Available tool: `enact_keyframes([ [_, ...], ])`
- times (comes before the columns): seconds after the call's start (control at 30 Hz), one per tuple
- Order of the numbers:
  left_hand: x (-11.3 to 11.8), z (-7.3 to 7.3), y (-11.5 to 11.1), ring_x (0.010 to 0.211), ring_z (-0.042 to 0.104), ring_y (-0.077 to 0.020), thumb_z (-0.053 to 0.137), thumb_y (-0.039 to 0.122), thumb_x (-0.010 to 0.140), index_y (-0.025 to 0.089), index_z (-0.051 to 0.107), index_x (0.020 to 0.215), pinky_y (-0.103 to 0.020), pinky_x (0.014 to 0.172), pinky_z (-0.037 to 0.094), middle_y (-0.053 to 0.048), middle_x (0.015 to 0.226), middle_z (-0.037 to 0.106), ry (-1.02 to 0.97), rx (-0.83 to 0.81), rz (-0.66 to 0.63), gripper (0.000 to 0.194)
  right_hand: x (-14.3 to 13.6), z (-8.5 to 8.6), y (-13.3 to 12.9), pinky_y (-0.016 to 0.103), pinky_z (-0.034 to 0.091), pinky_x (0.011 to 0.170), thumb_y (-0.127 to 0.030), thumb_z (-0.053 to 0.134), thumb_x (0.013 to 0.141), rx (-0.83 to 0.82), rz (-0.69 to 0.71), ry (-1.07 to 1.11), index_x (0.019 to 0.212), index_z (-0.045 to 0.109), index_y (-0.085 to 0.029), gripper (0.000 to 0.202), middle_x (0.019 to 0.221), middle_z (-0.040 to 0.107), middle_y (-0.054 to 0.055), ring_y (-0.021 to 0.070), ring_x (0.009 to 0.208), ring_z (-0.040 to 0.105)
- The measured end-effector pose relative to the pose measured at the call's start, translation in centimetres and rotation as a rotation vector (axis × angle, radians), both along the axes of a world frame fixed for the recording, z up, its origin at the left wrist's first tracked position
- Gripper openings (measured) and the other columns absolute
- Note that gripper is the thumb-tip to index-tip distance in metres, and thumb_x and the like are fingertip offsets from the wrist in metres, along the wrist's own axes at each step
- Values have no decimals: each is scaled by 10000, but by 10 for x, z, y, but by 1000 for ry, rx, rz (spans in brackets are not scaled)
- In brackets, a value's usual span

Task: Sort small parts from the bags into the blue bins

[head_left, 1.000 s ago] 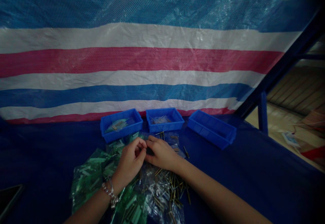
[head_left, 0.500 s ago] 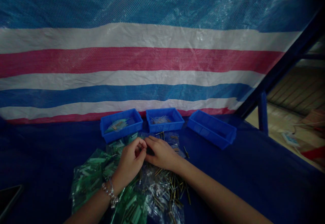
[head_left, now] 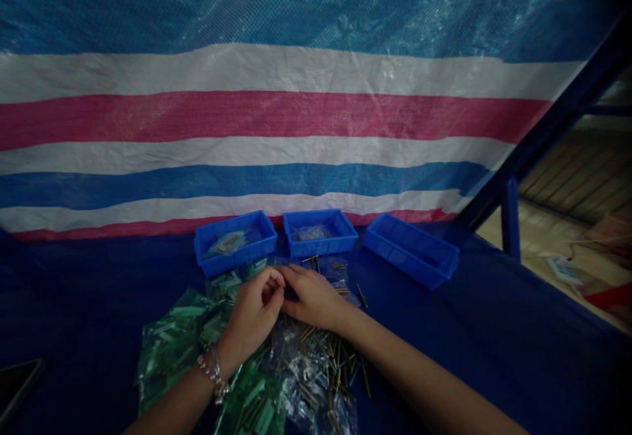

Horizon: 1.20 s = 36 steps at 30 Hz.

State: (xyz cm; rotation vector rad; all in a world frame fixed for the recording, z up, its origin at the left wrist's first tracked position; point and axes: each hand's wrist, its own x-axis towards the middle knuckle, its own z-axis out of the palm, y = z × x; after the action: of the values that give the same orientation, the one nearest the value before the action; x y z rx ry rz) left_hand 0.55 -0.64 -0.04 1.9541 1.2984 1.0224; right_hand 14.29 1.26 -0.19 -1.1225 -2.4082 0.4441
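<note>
My left hand and my right hand meet fingertip to fingertip over the middle of the pile. Both have curled, pinching fingers; whatever lies between them is too small or hidden to name. Green-tinted plastic packets spread below and left of my left hand. Under and below my right hand are clear plastic bags and loose thin brass-coloured rods. More small rods lie just beyond my right hand.
Three blue bins stand behind the pile: the left bin holds packets, the middle bin clear pieces, the right bin angles away. A dark flat object lies far left. A striped sheet hangs behind.
</note>
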Motion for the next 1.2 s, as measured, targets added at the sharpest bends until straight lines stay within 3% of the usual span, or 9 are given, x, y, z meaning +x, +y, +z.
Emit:
enact_keyframes([
  [0.27, 0, 1, 0, 502, 433, -108, 426, 107, 714, 176, 459, 711, -218, 493, 337, 44, 588, 453, 6, 2, -8, 76, -1, -4, 3, 336, 414, 713, -297, 516, 701, -36, -13, 44, 1233, 365, -120, 581, 1054, 542, 141, 232, 895, 527],
  [0.5, 0, 1, 0, 504, 439, -109, 418, 115, 723, 177, 455, 713, -218, 486, 337, 41, 599, 459, 13, -3, -12, 74, -1, 0, 1, 279, 401, 646, -288, 499, 713, -48, -14, 36, 1032, 521, -159, 345, 868, 560, 71, 180, 774, 530],
  [0.77, -1, 1, -1, 503, 441, -108, 423, 117, 721, 179, 461, 709, -218, 490, 340, 44, 593, 459, 23, 6, -9, 73, -2, -1, 2, 250, 365, 587, -290, 505, 707, -20, -30, 33, 884, 534, -164, 220, 782, 525, 39, 149, 700, 494],
  [1.2, 0, 2, 0, 513, 450, -109, 436, 117, 718, 179, 471, 705, -216, 500, 343, 41, 604, 475, 12, 11, -10, 73, -1, 0, 2, 265, 394, 629, -260, 531, 689, -78, 3, 122, 969, 503, -176, 293, 881, 560, 51, 163, 759, 520],
])
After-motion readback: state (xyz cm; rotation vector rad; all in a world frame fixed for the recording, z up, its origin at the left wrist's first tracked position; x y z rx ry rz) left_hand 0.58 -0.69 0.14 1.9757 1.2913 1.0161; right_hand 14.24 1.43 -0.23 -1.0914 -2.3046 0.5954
